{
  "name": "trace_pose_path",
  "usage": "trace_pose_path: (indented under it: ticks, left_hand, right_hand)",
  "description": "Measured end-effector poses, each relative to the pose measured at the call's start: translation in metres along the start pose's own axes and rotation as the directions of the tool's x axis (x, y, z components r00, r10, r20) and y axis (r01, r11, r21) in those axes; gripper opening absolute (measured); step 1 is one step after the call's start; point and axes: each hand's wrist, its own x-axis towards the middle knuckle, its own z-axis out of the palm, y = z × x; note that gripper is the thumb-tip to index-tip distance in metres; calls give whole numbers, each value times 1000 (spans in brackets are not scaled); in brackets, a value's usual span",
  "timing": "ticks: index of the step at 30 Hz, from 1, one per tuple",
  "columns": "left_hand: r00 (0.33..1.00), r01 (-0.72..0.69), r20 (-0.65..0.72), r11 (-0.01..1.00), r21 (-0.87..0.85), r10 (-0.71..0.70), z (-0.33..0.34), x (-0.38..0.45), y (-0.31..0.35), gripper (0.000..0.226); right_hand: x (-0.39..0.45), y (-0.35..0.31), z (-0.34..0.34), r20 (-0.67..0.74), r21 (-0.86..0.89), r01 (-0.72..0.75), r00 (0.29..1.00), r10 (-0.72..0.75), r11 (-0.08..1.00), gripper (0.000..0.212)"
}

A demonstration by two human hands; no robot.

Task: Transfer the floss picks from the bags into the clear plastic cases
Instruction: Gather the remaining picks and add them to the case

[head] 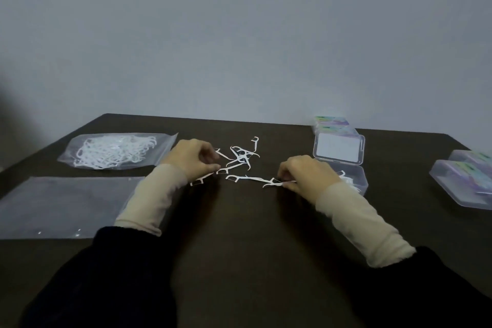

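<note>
A floss pick (277,182) was pinched by the right hand (306,174), and another pick (202,179) by the left hand (190,158). More loose picks (241,156) were scattered on the table (239,234), between the full bag (114,152) and the open case (339,152).

We see both forearms extended forward, each in a dark outer sleeve over a cream inner sleeve. Our left hand (192,158) lies knuckles up, fingers curled toward the thumb in a pinch. Our right hand (306,173), well apart from the left, is likewise knuckles up, its fingertips (284,179) drawn together, pinching.
</note>
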Motion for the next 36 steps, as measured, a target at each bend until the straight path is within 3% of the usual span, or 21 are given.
trace_pose_path:
  ticks: [3, 6, 9, 13, 17, 20, 25, 31, 36]
  left_hand:
    - [991, 96, 98, 995, 2, -96, -8, -3, -15, 21]
    - [980, 135, 144, 990, 36, -139, -8, -2, -21, 12]
    - [976, 134, 160, 986, 95, -148, -6, -1, -21, 19]
    - [961, 118, 226, 974, 192, -161, -6, -1, -20, 21]
    - [971, 139, 151, 952, 273, -185, -12, -3, -15, 15]
    - [987, 143, 44, 963, 229, -157, -12, 0, -12, 16]
    - [997, 63, 26, 974, 217, -71, -3, 3, -2, 15]
    - [998, -62, 23, 980, 191, 59, 17, 9, 11, 6]
    - [997, -78, 34, 980, 181, 73, 20, 12, 10, 15]
  right_hand:
    - [2, 2, -1, -1, 44, -68, 998, 68, 997, 9]
    - [3, 4, -3, 69, -6, -5, 998, 5, 1000, 9]
    - [2, 3, -2, 123, -57, 51, 991, -44, 997, 13]
    - [5, -4, -4, 11, 76, 2, 1000, -3, 997, 5]
    - [16, -13, 0, -100, 118, -79, 991, 91, 990, 8]
    - [23, -18, 7, -88, 73, -95, 991, 101, 993, 11]
    - [23, -16, 4, -6, 49, -60, 998, 61, 997, 31]
    - [27, -22, 2, -29, 112, -16, 999, 19, 994, 5]
    - [34, -28, -6, 86, 15, 11, 996, -12, 1000, 6]
